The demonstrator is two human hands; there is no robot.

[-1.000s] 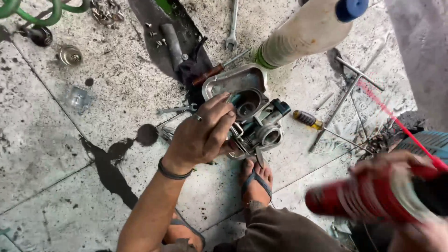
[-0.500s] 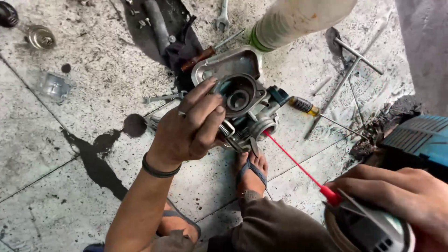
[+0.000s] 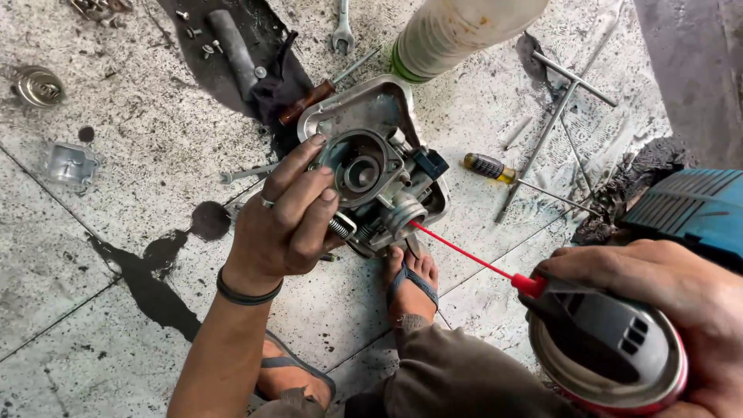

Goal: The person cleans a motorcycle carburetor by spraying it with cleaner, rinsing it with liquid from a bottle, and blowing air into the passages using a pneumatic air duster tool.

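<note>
- Since half a second ago you're swinging the straw (image 3: 464, 251) tip onto the carburetor (image 3: 379, 186) port.
- Left hand (image 3: 282, 224) is clamping the carburetor, bore up, tilted for access.
- Right hand (image 3: 665, 286) is wrapping the spray can (image 3: 607, 356), finger on nozzle.
- Screwdriver (image 3: 487, 166), wrench (image 3: 342, 31) lying near on the floor.
</note>
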